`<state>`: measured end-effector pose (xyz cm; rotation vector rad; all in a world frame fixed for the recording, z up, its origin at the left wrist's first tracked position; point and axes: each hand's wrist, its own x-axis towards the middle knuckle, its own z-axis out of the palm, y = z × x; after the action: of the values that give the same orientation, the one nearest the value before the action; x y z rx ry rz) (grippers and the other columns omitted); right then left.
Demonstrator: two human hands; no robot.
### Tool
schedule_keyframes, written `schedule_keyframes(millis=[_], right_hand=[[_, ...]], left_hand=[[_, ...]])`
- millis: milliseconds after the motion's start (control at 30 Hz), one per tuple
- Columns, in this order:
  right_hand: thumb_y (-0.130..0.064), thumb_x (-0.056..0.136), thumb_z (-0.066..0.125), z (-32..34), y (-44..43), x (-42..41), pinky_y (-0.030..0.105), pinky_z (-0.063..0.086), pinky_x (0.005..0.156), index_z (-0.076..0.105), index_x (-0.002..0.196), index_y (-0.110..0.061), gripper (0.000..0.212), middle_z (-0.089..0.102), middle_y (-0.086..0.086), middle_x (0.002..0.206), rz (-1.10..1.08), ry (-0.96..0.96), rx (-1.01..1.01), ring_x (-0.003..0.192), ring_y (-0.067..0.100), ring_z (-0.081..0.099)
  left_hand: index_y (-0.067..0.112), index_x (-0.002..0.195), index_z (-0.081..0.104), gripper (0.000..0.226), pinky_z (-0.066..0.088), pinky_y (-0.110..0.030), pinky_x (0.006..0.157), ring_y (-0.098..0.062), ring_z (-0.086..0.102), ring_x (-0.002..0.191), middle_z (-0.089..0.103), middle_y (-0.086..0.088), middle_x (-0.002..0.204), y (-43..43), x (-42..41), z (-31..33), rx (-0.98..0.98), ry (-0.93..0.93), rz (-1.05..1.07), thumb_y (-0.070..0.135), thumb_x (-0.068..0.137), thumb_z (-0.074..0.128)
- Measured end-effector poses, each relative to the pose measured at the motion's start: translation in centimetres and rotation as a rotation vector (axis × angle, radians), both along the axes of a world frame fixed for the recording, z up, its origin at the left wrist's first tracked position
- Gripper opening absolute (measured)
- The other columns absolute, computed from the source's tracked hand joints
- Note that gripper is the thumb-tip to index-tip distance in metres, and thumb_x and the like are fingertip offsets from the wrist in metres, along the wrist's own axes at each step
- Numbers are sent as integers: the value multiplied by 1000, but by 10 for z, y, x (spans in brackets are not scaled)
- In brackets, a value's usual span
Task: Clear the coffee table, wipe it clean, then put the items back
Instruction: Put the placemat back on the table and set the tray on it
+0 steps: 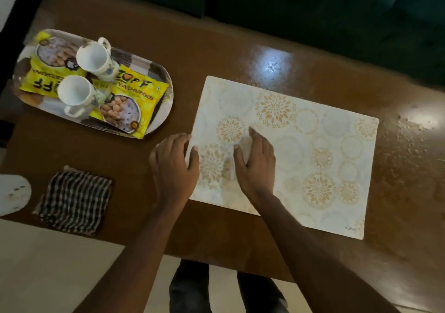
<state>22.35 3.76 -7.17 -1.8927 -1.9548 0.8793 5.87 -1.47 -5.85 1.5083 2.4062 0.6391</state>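
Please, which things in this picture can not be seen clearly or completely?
In the head view:
- The left frame edge cuts off the white object, so it cannot be identified.
- Blur hides whether the left hand grips the placemat edge or only touches it.
- The cups cover part of the print on the yellow packets.
- The coffee table hides most of the legs.

left hand [174,163] at placemat [313,144] edge | right hand [255,166] flat on it

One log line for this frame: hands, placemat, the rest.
left hand: at placemat left edge | right hand: flat on placemat | tray, cloth: untouched on table
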Motion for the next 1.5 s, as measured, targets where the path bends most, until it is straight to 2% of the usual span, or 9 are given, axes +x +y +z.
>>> schedule_keyframes(millis=[167,267,467,633,800,1033,1267,1433,1500], right_hand=[[-24,105,41,9,16,-91,37,38,105,47,142,-18,38,54,3,136,71,211,-126,127,21,45],[-19,106,39,10,29,-137,32,37,106,44,146,-14,40,52,7,143,62,312,-232,131,23,47],[-32,103,43,0,40,-198,50,56,90,47,137,-25,36,63,2,122,-331,593,-558,106,21,64],[-36,104,44,0,46,-218,51,56,91,59,119,-14,30,67,6,109,-495,634,-584,101,22,66],[-36,106,40,-1,46,-220,53,57,89,52,99,-24,18,64,7,107,-697,779,-607,102,25,66],[-28,105,46,2,47,-165,37,52,74,58,89,-21,21,64,3,92,-876,732,-424,89,22,61],[-24,104,49,9,35,-53,31,47,67,62,82,-19,26,62,4,84,-979,645,-350,80,21,57],[-16,103,49,21,21,45,12,29,39,55,68,-17,36,49,-3,54,-1064,606,-308,41,7,43],[-14,102,49,26,16,80,12,31,37,56,68,-16,35,49,0,59,-1081,591,-292,41,7,45]], left_hand=[[21,119,61,26,29,-34,99,-15,51,119,62,4,122,-9,-47,13,-30,-17,46,25,94,58],[21,116,61,24,27,-31,94,-17,53,117,63,3,120,-18,-71,15,-37,-25,49,24,92,59],[20,117,62,26,27,-30,94,-17,52,116,63,3,118,-23,-108,15,-29,-70,94,26,92,58],[18,116,63,26,29,-29,93,-17,52,114,63,1,118,-22,-130,18,42,-93,109,23,91,60],[16,114,64,24,36,-35,93,-19,54,112,64,0,116,-22,-132,24,129,-122,115,18,90,62],[10,108,66,19,42,-36,86,-21,55,103,64,-5,107,-20,-113,42,264,-130,70,9,90,61],[8,108,67,21,42,-37,85,-20,52,103,61,-6,110,-12,-83,58,299,-156,82,12,94,50],[15,115,63,22,45,-40,86,-20,44,112,54,-5,123,3,-50,49,143,-151,109,22,98,52],[18,118,62,24,45,-44,90,-23,42,118,52,-5,131,9,-33,41,46,-129,126,25,97,52]])
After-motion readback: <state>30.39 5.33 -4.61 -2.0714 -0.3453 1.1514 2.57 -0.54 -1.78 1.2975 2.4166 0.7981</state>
